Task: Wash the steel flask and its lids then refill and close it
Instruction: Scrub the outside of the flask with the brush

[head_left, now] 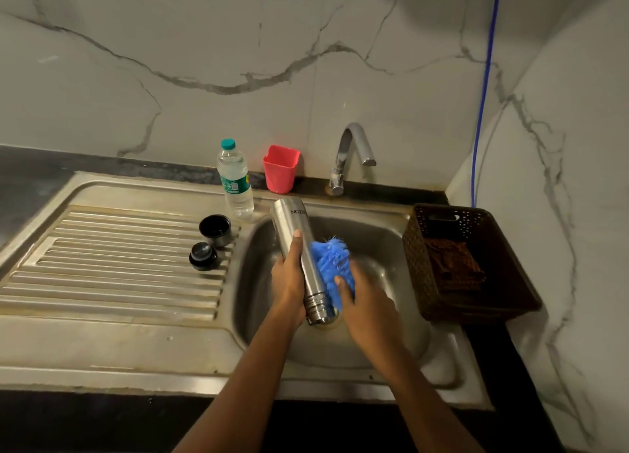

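Observation:
My left hand [289, 275] grips the steel flask [299, 241] over the sink basin [391, 248], its threaded mouth pointing toward me and its base toward the wall. Against the flask's right side my right hand [360, 292] holds a blue scrubber [332, 262]. Two black lids rest on the ribbed drainboard [119, 258]: a cup lid [215, 229] turned open side up, and a stopper lid [203, 255] just in front of it.
A clear plastic water bottle [235, 180] with a teal cap and a pink cup [280, 168] stand at the back edge. The tap [350, 153] rises behind the basin. Right of the sink sits a brown perforated basket [442, 313] with a brown cloth inside.

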